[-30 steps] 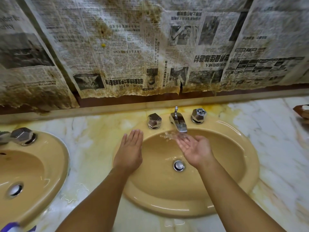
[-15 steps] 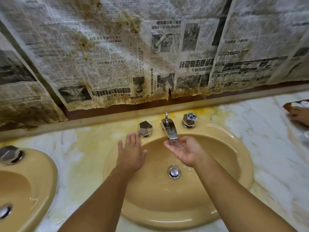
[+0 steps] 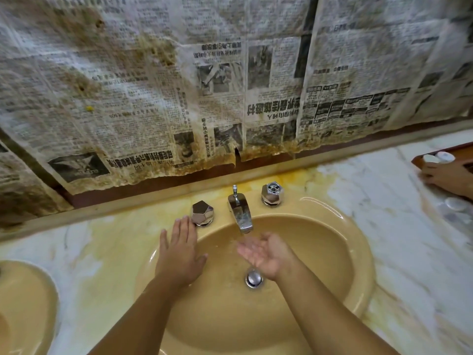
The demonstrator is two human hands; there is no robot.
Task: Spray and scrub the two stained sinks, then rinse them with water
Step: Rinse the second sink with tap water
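Surface: marble counter (image 3: 399, 226) in front of me, yellow-stained at its back.
Wall: browned, torn newspaper (image 3: 153, 98) above the counter.
Ledge: beige strip (image 3: 358, 152) along the counter's back.

Stained newspaper sheets (image 3: 230, 85) are hanging on the wall (image 3: 268, 163) facing me; a wooden tray (image 3: 460, 152) of white containers (image 3: 438, 157) is sitting on the marble worktop (image 3: 384, 201), far right.

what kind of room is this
Likely a bathroom vanity, rather neglected: a tan sink with a chrome faucet, a second sink in the same marble counter, stained newspaper above.
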